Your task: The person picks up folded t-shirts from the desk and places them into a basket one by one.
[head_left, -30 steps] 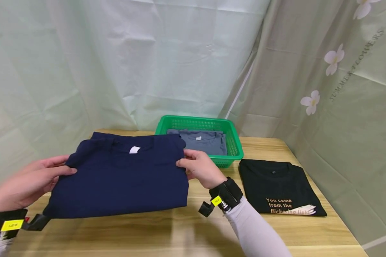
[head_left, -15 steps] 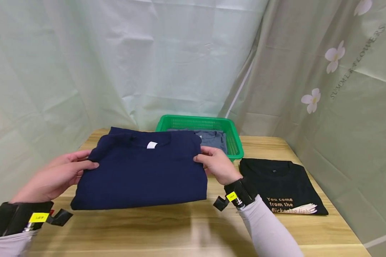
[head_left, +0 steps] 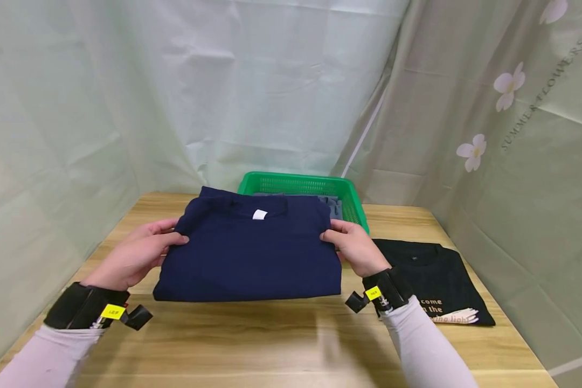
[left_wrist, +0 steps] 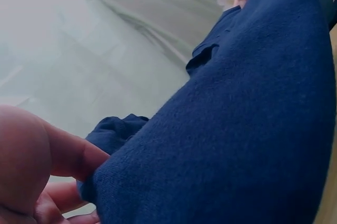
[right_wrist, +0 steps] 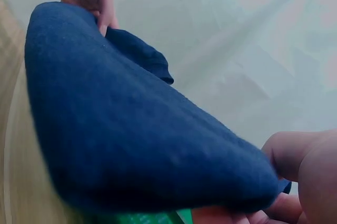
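Observation:
A folded navy T-shirt [head_left: 252, 253] with a white neck label is held up above the table, its collar toward the back. My left hand [head_left: 143, 250] pinches its left edge, thumb on top and fingers beneath. At the opposite edge my right hand [head_left: 359, 248] pinches it the same way. In the left wrist view the thumb [left_wrist: 79, 153] presses on the cloth's edge. The right wrist view shows the navy T-shirt [right_wrist: 131, 124] stretched between both hands. Behind it, a green basket [head_left: 296, 180] is partly hidden, with a folded grey-blue T-shirt [head_left: 336, 207] inside.
A folded black T-shirt [head_left: 441, 275] with printed lettering lies on the wooden table [head_left: 252, 350] at the right, partly covered by my right forearm. Pale curtains [head_left: 271, 97] hang behind the table and along both sides.
Both hands have carried the navy T-shirt to the right and slightly away from me. It now covers more of the green basket and the grey-blue T-shirt in it.

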Available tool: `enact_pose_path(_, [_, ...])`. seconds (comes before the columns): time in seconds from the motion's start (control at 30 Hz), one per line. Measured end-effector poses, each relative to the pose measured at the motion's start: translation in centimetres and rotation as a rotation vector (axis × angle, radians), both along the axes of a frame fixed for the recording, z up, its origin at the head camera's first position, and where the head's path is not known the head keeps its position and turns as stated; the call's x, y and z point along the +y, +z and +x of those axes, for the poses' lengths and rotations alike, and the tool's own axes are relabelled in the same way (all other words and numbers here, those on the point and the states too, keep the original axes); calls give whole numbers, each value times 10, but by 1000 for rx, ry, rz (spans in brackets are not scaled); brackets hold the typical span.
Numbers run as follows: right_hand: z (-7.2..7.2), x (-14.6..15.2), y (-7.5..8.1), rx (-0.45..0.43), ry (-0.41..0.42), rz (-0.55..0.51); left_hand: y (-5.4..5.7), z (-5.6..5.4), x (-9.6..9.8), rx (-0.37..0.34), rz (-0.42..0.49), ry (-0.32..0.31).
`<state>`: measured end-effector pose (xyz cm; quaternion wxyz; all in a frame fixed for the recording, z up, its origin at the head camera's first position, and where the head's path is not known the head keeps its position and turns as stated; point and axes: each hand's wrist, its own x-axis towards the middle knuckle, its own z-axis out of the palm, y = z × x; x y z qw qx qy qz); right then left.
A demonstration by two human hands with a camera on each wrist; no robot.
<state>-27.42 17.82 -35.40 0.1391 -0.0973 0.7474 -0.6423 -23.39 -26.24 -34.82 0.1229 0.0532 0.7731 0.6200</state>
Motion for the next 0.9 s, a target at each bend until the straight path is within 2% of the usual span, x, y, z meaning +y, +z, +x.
enact_pose_path(0.43, [-9,29,-4,-20,-64,91,4,-15,33,17,-16,-40])
enact_pose_path(0.8, [-18,47,-2,-21,-85,105,4,-35,54,27,-63,-92])
enact_pose_path(0.9, [-21,50,-2,-26,-91,115,3,-41,58,18,-47,-105])
